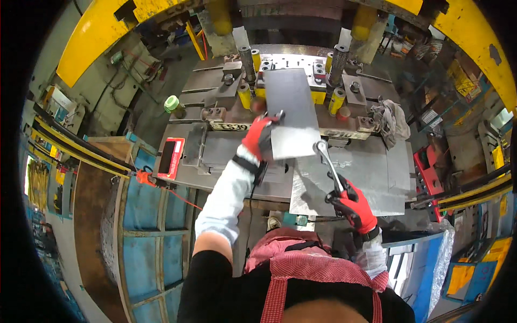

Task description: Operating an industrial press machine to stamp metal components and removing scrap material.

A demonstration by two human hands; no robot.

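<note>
1. Landmark: the die, a metal block assembly with yellow cylinders at its corners.
2. The grey metal sheet is held up over the near middle of the die, its far part dark, its near part bright.
3. The left hand, gloved red and dark, grips that sheet by its left edge, on the near side of the die.
4. The right hand, gloved alike, is closed round a silver tool nearer the person than the die – its round head at the sheet's near right corner; whether they touch, I cannot tell.
5. On the surface: flat metal pieces to the die's near left, a broad sheet to its near right.
6. Right of the die – a crumpled grey cloth.
</note>
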